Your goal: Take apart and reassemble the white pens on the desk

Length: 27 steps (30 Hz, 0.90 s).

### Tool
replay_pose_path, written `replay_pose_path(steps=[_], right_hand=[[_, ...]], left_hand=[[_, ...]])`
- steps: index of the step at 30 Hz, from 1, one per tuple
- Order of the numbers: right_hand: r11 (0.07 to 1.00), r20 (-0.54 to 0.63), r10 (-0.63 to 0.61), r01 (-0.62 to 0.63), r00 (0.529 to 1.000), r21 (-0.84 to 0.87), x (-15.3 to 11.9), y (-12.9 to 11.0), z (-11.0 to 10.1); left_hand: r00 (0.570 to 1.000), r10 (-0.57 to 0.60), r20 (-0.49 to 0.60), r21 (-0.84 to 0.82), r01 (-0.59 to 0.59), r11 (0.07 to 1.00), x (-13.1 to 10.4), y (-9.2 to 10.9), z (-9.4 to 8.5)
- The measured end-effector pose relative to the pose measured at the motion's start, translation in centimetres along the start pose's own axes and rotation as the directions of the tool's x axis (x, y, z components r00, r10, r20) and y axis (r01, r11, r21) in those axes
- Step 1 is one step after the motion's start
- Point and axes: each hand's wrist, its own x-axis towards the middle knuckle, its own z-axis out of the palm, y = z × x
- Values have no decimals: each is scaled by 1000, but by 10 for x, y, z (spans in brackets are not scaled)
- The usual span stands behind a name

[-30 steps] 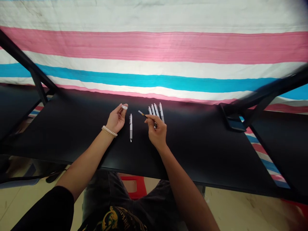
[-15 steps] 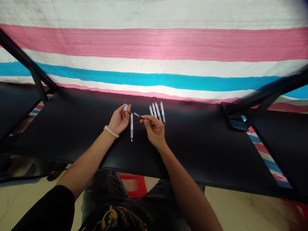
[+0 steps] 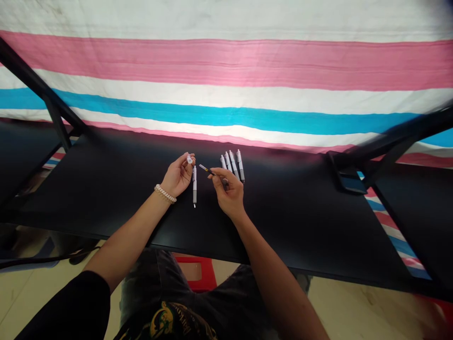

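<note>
Table (image 3: 116, 189) bare left of lone pen (image 3: 194, 185); pen row (image 3: 232, 165) just right; clamp (image 3: 348, 179) far right, black struts (image 3: 53, 111) flank

Left hand (image 3: 178, 175) pinching white pen barrel (image 3: 190, 159), right hand (image 3: 229, 191) pinching thin refill (image 3: 206, 169), black table (image 3: 300, 222)

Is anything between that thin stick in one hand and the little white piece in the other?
Nothing visible. The refill in the right hand points across an open gap at the white barrel piece in the left hand; a whole pen lies below.
</note>
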Motion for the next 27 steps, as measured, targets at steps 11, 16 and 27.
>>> replay_pose_path(steps=[11, 16, 27], right_hand=[[994, 41, -89, 91, 995, -53, -2, 0, 2], [968, 33, -170, 174, 985, -182, -10, 2, 8], [929, 19, -291, 287, 957, -236, -19, 11, 25]], left_hand=[[999, 26, 31, 98, -29, 995, 0, -6, 0], [998, 32, 48, 110, -37, 993, 0, -8, -1], [998, 29, 64, 142, -38, 989, 1, -12, -1]])
